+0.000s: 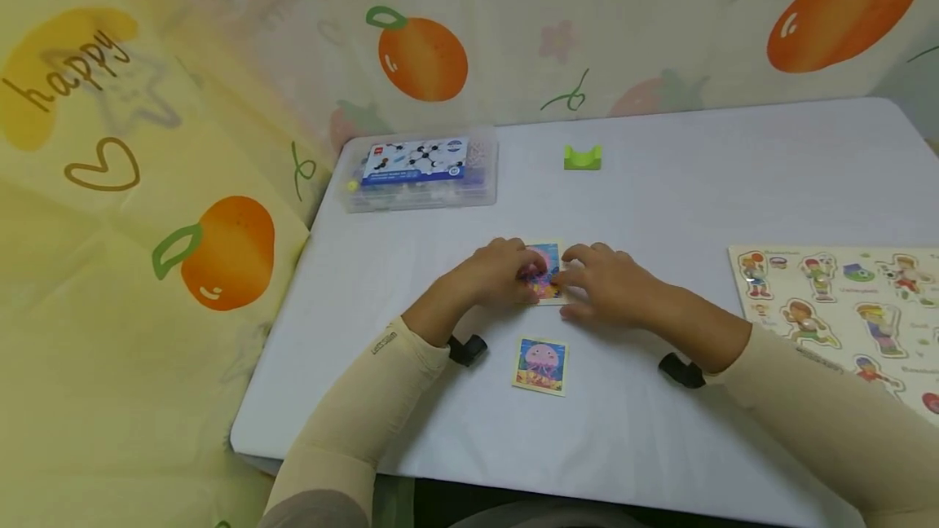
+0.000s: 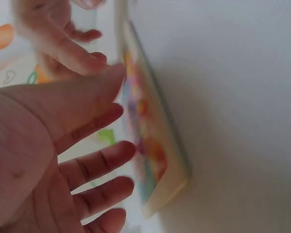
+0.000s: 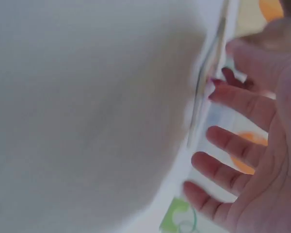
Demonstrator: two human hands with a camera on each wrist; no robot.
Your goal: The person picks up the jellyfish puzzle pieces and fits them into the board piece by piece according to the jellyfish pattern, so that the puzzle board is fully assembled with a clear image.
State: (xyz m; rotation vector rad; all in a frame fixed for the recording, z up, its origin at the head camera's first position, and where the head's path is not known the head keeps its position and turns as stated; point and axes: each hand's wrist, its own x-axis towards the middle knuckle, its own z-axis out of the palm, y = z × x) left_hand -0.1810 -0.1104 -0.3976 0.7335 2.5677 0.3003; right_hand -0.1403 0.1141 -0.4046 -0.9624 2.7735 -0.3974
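Note:
A small framed jellyfish picture, blue and pink with a pale border, lies flat on the white table. My left hand reaches over its left side with relaxed fingers, the fingertips at its surface. From the right, my right hand comes in with spread fingers; its index fingertip meets the picture near the right edge. Both hands cover part of the image. In the left wrist view, the thumb and fingertips stand right at the thin board. Nearer to me lies a matching jellyfish card.
A clear plastic case with a molecule-model label stands at the back left. Behind the hands is a small green stand. A cream board of sports figures lies at the right, partly under the right forearm. A fruit-print cloth hangs behind the table.

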